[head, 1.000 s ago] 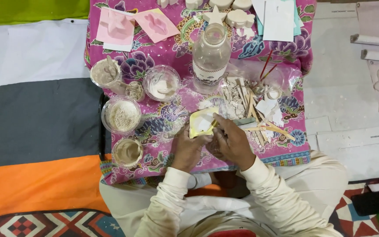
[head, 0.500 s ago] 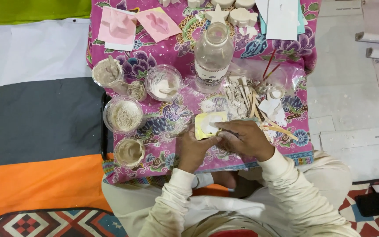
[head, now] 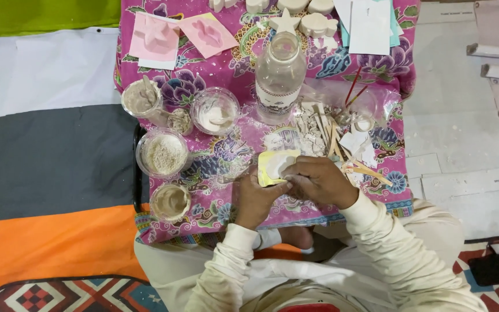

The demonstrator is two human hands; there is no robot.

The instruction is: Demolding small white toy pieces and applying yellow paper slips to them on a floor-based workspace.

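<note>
Here the left hand [head: 256, 199] is steadying a yellow mould [head: 274, 167] on the pink floral cloth [head: 215, 150], its grip closing on the mould's near edge; the right hand [head: 319, 182] is pinching at the white cast inside; finished white shapes [head: 310, 23] are lying at the far edge, and cups of powder [head: 163, 153] are standing beside, so the work is seemingly midway.

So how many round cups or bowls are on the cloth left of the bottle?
5: cup with stick top left, small cup beside it, bowl of white mix, bowl of powder, lowest cup. The hands may hide others.
</note>
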